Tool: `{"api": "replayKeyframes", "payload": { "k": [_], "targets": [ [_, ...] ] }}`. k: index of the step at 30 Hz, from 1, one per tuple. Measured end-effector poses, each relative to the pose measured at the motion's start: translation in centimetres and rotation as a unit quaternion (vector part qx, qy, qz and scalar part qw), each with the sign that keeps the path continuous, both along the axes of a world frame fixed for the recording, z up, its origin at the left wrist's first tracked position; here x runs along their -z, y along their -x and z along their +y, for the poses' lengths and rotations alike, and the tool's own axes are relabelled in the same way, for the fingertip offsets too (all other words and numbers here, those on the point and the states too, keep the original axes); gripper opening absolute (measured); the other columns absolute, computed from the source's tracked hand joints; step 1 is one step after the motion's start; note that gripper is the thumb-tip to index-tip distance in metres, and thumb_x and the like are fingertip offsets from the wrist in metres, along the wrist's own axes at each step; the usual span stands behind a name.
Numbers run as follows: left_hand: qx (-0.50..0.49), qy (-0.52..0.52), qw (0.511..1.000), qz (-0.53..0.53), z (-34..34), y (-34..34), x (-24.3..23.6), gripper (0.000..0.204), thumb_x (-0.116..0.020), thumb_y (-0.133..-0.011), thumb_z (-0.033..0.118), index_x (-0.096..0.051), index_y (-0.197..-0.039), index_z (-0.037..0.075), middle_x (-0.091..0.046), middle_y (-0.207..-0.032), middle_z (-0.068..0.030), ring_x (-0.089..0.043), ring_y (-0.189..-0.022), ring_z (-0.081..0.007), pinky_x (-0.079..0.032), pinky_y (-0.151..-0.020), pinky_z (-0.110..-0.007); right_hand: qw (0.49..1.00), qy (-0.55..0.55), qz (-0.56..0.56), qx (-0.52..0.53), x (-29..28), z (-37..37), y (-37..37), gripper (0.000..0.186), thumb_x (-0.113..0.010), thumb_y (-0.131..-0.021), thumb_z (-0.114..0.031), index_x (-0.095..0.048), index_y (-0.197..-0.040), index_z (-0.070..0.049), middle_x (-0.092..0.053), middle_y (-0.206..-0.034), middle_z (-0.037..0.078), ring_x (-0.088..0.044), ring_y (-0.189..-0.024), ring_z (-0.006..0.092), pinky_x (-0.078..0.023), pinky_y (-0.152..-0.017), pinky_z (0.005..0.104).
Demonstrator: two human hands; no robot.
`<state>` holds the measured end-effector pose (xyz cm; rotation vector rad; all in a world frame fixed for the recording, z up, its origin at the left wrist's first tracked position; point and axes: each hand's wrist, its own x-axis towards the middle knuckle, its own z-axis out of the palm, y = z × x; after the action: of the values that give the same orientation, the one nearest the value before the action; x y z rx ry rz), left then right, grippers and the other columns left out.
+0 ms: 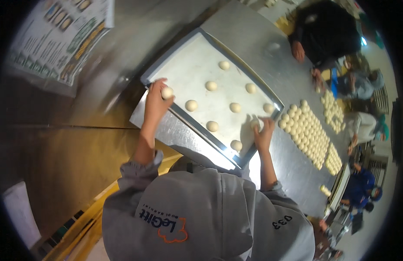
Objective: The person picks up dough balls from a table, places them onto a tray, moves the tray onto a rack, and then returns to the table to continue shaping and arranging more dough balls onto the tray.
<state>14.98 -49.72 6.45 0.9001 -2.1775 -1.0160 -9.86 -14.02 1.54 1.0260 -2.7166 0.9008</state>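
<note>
A baking tray (175, 58) lined with white paper lies before me on the steel table, with several round dough balls (211, 85) spaced in rows on it. At the tray's near left corner, my left hand (157, 102) has its fingers curled round a dough ball (167, 92). My right hand (264, 134), over the tray's right side, has thumb and fingers about another dough ball (255, 125), which is partly hidden by them. Close to the right hand, a dough ball (236, 145) sits by the near right corner and one more (268, 108) by the right edge.
Many dough balls (306, 132) stand packed on the steel table (293, 174) to the right of the tray. Several people (327, 32) work along the table's far and right sides. A printed sheet (57, 39) hangs on the metal surface at the upper left.
</note>
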Motion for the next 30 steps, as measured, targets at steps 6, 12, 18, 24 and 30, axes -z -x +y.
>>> {"api": "replayKeyframes", "payload": {
  "k": [6, 12, 18, 24, 30],
  "targets": [
    [0.106, 0.222, 0.969, -0.006, -8.1, 2.0, 12.5, 0.073, -0.087, -0.068, 0.016, -0.054, -0.131, -0.001, -0.06, -0.119, -0.0198, -0.058, -0.108, -0.0384, -0.046, -0.098, -0.047, 0.976, 0.022, -0.034, 0.213, 0.3, 15.6, -4.8, 0.028, -0.067, -0.082, -0.002, -0.066, -0.109, -0.009, -0.054, -0.117, 0.016, -0.053, -0.113, 0.0328, -0.046, -0.09, 0.0414],
    [0.117, 0.145, 0.956, -0.228, -6.5, 2.9, 8.3, 0.091, -0.085, -0.072, 0.017, -0.038, -0.148, 0.003, -0.056, -0.133, -0.0219, -0.052, -0.124, -0.0396, -0.036, -0.109, -0.048, 0.924, 0.107, -0.042, 0.366, 0.7, 20.4, -8.4, 0.023, -0.066, -0.086, -0.003, -0.067, -0.108, -0.007, -0.055, -0.113, 0.014, -0.056, -0.106, 0.0292, -0.052, -0.082, 0.037],
    [0.064, 0.169, 0.956, -0.229, 1.5, 5.2, 1.7, 0.103, -0.079, -0.077, 0.011, -0.017, -0.158, 0.005, -0.044, -0.147, -0.0243, -0.045, -0.132, -0.041, -0.031, -0.115, -0.047, 0.896, 0.182, -0.061, 0.4, 1.9, 21.8, -2.1, 0.035, -0.074, -0.083, -0.007, -0.065, -0.116, -0.005, -0.059, -0.114, 0.015, -0.062, -0.097, 0.0287, -0.053, -0.083, 0.0377],
    [0.166, 0.13, 0.966, -0.153, 13.7, 7.2, 1.9, 0.096, -0.077, -0.077, 0.006, -0.021, -0.155, -0.002, -0.041, -0.146, -0.0253, -0.043, -0.133, -0.0396, -0.035, -0.114, -0.047, 0.996, 0.007, 0.058, 0.068, 0.2, 13.7, 9.0, 0.037, -0.06, -0.089, -0.017, -0.065, -0.126, -0.023, -0.055, -0.128, 0.014, -0.059, -0.111, 0.0341, -0.053, -0.087, 0.0413],
    [0.331, 0.02, 0.941, -0.061, 31.3, 8.6, 2.5, 0.095, -0.075, -0.077, 0.004, -0.021, -0.154, -0.003, -0.044, -0.142, -0.0241, -0.047, -0.132, -0.0355, -0.038, -0.111, -0.045, 0.991, -0.109, 0.072, 0.018, 2.2, 12.7, 14.9, 0.017, -0.057, -0.088, -0.017, -0.068, -0.101, -0.012, -0.059, -0.113, 0.014, -0.065, -0.096, 0.0361, -0.056, -0.078, 0.0458]
  ]
}}
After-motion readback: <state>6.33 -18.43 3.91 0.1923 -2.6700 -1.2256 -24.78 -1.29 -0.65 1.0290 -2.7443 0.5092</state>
